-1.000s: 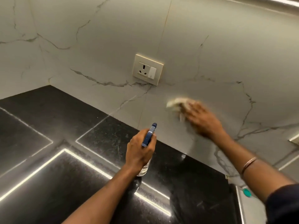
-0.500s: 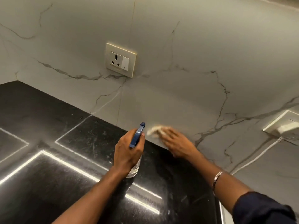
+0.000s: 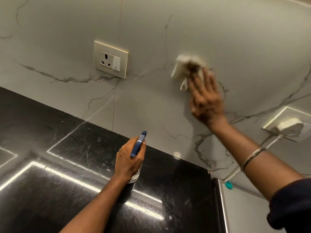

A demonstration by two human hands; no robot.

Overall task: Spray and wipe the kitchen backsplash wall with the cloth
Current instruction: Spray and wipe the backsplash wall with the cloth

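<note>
The glossy black stone counter gleams with reflected light.

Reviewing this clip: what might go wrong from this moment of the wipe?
1. The cloth under the right hand sits between the wall socket and the plugged-in adapter. A wide stroke, if the cloth is damp, could carry moisture onto either.
2. The spray bottle in the left hand's grip aims at the backsplash wall just below that socket, so a squeeze might mist it.

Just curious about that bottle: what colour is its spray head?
Blue. The spray head tops a clear bottle in the left hand; head view shows it.
</note>
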